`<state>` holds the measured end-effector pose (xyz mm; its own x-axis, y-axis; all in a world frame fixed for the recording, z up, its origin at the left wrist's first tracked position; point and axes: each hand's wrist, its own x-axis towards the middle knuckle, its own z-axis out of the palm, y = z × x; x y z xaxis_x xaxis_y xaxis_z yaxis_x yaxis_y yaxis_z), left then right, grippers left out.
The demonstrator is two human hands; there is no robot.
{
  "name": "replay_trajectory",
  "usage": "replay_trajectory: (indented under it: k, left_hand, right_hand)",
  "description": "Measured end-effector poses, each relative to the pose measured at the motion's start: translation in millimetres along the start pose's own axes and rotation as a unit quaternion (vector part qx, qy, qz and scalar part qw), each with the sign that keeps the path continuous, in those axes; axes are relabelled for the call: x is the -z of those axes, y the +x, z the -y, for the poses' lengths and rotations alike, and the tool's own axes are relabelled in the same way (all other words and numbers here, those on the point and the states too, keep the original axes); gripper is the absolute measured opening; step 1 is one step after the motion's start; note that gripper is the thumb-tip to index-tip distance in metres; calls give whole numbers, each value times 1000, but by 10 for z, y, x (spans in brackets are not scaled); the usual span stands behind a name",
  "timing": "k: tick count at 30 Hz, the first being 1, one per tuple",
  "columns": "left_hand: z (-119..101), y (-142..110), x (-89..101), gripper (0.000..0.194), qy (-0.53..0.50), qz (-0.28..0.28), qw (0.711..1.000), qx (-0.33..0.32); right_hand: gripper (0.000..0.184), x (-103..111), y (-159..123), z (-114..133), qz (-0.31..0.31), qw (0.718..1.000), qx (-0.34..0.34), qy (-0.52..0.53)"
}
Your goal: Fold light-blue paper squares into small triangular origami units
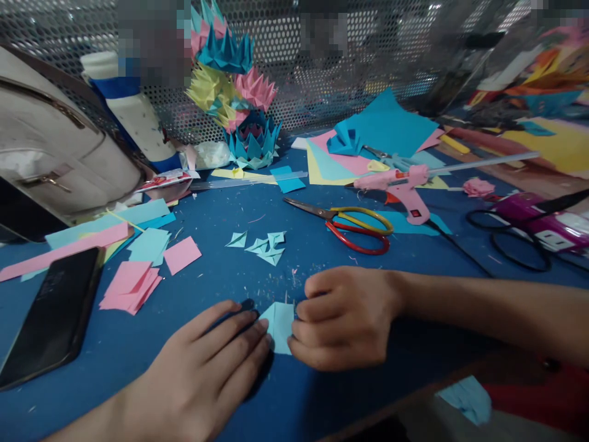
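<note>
A small light-blue piece of paper (281,328) lies on the blue table between my hands, with creases and a folded top-left corner. My left hand (209,362) is laid flat, fingers stretched out, its fingertips touching the paper's left edge. Curled fingers of my right hand (347,319) close on the right edge; the thumb is hidden. Beyond them sit several small folded light-blue paper pieces (262,245). Scissors (350,224) with one yellow and one red handle rest past my right hand, near a pink glue gun (400,184).
At left are a black phone (55,307), pink paper squares (131,285), light-blue squares (150,245) and a white bag (59,135). A bottle (138,116) and a folded-paper flower stack (253,141) stand behind. The glue gun's cord (462,248) runs right. A crumpled blue paper (469,399) lies below the table edge.
</note>
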<state>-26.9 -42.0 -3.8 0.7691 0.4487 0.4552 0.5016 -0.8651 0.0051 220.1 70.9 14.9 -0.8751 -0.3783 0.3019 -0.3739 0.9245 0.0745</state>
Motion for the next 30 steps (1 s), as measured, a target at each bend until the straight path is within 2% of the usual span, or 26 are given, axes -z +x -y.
replay_trajectory:
  k: [2, 4, 8, 12, 14, 16, 19, 21, 23, 25, 30]
  left_hand:
    - [6, 56, 36, 45, 24, 9, 999, -30]
    - [11, 107, 55, 41, 35, 4, 999, -32]
    - [-5, 154, 31, 36, 37, -17, 999, 3]
    - [-31, 148, 4, 34, 41, -29, 998, 25]
    - [-34, 129, 0, 35, 40, -24, 999, 23]
    - [-30, 100, -7, 32, 27, -16, 999, 28]
    - [-25, 57, -26, 20, -4, -15, 998, 57]
    - [-27, 43, -35, 16, -19, -19, 997, 70]
    - [-34, 40, -36, 16, -29, -17, 997, 75]
    - [-43, 43, -30, 18, -36, -13, 996, 79]
    - [-62, 35, -14, 21, -47, -8, 995, 85]
  right_hand:
    - [35, 34, 46, 5, 31, 999, 25, 23]
    - [37, 56, 78, 7, 34, 998, 42, 16]
    - [28, 51, 57, 12, -27, 997, 42, -63]
    - [25, 24, -3, -8, -23, 997, -28, -70]
    - [24, 10, -11, -31, -12, 997, -72, -15]
    - [22, -6, 0, -52, 2, 988, -127, 86]
    - [20, -30, 41, -57, 15, 939, -232, 254]
    - [18, -38, 77, -40, 14, 898, -308, 313]
    - [16, -43, 108, -14, 13, 871, -364, 329]
    - [15, -49, 131, 14, 10, 862, -388, 326]
    - [14, -84, 158, 68, 32, 873, -393, 287]
